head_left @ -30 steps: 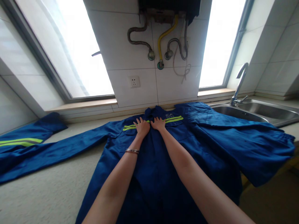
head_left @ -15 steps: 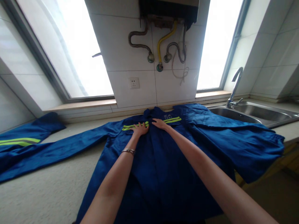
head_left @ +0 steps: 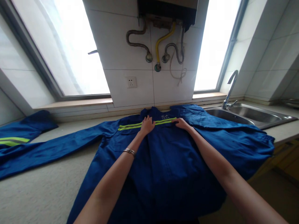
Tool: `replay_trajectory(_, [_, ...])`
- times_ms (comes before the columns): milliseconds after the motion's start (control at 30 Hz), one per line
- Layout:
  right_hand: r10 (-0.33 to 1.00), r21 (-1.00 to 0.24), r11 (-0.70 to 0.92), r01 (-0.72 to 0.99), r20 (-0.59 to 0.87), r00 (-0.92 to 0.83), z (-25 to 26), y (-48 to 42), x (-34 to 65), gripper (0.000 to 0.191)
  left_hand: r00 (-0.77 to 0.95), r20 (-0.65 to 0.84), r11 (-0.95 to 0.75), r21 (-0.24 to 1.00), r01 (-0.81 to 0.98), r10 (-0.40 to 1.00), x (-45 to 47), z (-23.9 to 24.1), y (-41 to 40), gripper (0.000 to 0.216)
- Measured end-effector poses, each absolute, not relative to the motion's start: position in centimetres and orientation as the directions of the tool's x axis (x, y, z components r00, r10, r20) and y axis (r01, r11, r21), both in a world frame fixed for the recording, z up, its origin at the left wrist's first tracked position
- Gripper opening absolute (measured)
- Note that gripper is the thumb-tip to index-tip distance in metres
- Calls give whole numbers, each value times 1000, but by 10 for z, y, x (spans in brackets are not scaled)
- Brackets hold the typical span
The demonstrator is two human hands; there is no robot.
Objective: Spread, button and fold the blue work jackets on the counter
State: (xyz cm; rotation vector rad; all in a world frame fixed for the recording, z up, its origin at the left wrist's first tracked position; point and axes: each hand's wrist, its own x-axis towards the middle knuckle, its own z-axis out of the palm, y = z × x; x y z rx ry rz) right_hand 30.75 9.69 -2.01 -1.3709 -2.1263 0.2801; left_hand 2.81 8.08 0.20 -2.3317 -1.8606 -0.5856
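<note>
The blue jacket [head_left: 168, 165] lies across the tabletop [head_left: 46, 193], and its overhanging part could drag it into creases if the left hand [head_left: 147, 126] and right hand [head_left: 183, 123], at its chest, gripping or not I cannot tell, press too lightly.

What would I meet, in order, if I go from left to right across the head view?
Left window → wall socket → left hand → white chest print → right hand → faucet.
</note>
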Motion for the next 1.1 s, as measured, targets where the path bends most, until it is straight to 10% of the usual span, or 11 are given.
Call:
replay_trajectory(167, [841, -483, 541, 689, 296, -453, -18, 95, 306, 52, 584, 104, -593, 151, 791, 805, 83, 1, 47, 69])
replay_trajectory(333, [858, -496, 499, 710, 400, -324, -18, 96, 306, 28, 609, -84, -586, 193, 787, 789, 109, -10, 14, 77])
replay_trajectory(567, [855, -608, 428, 669, 513, -80, -23, 104, 301, 26, 647, -49, -635, 145, 758, 761, 109, -14, 13, 76])
replay_trajectory(1100, [838, -491, 535, 687, 408, -362, -22, 100, 302, 21, 686, 87, -690, 147, 709, 723, 105, -17, 18, 69])
